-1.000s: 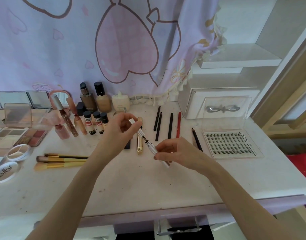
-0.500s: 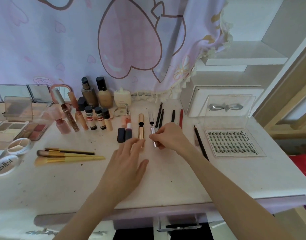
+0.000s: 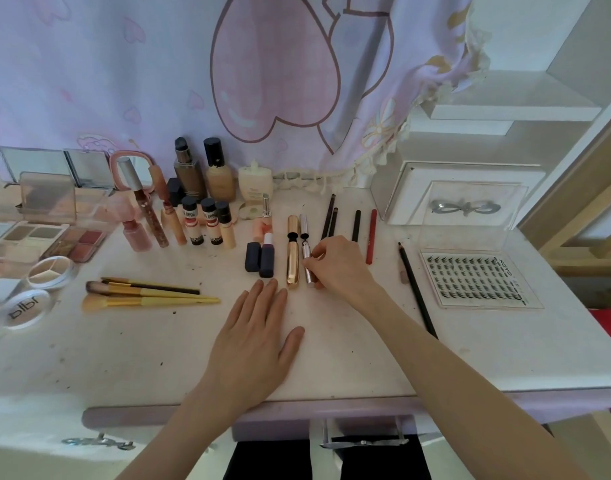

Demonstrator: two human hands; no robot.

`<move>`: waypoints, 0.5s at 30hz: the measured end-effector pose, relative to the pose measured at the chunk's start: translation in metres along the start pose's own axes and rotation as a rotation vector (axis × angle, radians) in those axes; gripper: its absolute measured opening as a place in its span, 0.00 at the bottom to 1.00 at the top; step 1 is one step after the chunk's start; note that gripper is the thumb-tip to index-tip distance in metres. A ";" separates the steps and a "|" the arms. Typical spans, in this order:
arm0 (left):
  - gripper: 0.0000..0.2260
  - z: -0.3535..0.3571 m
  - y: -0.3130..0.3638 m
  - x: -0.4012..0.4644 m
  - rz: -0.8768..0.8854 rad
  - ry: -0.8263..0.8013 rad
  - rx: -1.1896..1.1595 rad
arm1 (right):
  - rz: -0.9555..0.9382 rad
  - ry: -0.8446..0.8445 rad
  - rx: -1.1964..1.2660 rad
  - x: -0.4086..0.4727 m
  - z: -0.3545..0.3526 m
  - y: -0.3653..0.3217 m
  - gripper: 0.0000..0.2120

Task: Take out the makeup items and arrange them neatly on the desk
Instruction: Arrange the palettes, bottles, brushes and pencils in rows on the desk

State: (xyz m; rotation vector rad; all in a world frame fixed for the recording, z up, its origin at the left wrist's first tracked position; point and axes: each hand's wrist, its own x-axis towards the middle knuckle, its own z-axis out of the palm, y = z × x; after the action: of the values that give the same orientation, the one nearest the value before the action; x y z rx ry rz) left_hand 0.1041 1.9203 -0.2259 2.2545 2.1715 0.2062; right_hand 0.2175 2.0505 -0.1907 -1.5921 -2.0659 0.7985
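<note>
A slim silver tube (image 3: 304,237) lies on the white desk (image 3: 158,348), parallel to a gold tube (image 3: 292,254) on its left. My right hand (image 3: 338,265) pinches the silver tube's lower half with thumb and fingertips. My left hand (image 3: 255,337) lies flat on the desk, palm down, fingers straight, just below the gold tube and two dark lipsticks (image 3: 261,258). Several dark pencils (image 3: 331,221) and a red pencil (image 3: 371,237) lie in a row to the right of my right hand.
Bottles (image 3: 207,174), small tubes, open palettes (image 3: 48,237) and yellow-handled brushes (image 3: 148,292) fill the left side. A black pencil (image 3: 416,289) and a lash tray (image 3: 477,278) lie right, before a clear-lidded white box (image 3: 460,202). A drawer (image 3: 363,434) stands ajar below the desk's front edge.
Both hands held the silver tube above the desk a second ago. My right hand has laid it beside the gold tube, and my left hand has let go and settled flat on the desk.
</note>
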 end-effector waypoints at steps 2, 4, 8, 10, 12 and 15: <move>0.38 0.001 0.000 0.001 -0.003 -0.003 0.005 | -0.009 -0.006 -0.008 -0.001 0.000 0.000 0.09; 0.35 0.002 0.000 0.001 -0.013 -0.004 -0.004 | -0.014 -0.019 0.019 -0.002 0.000 0.000 0.09; 0.34 0.003 0.000 0.001 -0.020 -0.003 -0.005 | -0.027 0.002 0.099 -0.003 -0.005 0.004 0.11; 0.33 0.003 0.000 0.001 -0.018 0.005 -0.018 | -0.011 0.068 0.129 0.001 -0.015 0.012 0.11; 0.33 0.003 -0.001 0.000 -0.015 0.014 -0.022 | 0.019 0.157 0.056 0.009 -0.029 0.024 0.10; 0.34 0.005 -0.002 0.001 -0.021 0.034 -0.026 | 0.107 0.193 -0.092 0.027 -0.050 0.040 0.10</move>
State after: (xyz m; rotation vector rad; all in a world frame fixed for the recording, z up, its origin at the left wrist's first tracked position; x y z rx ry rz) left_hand 0.1026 1.9216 -0.2310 2.2296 2.1943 0.2728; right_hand 0.2710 2.0938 -0.1807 -1.7672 -1.9187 0.5664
